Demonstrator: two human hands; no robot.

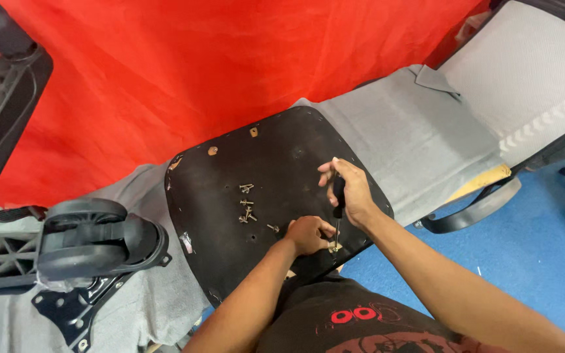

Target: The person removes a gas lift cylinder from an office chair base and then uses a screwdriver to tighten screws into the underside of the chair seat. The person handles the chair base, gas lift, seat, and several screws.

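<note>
1 screwdriver (338, 199), 1 seat base (230, 196), approx. 6 loose screws (247, 210).

Your view is bright and evenly lit, with soft, diffuse light from above. The red cloth (230, 72) is heavily saturated. Shadows are faint, only a thin one under your right hand (351, 193) on the dark seat panel (230, 216). No glare. Straight lines bow slightly at the edges. Focus holds sharp at centre.

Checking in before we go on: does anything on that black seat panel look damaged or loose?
Yes. The black seat panel has chipped spots along its upper-left edge, showing pale material. Several loose screws lie scattered mid-panel. The right hand holds a screwdriver upright; the left hand steadies its tip.
</note>
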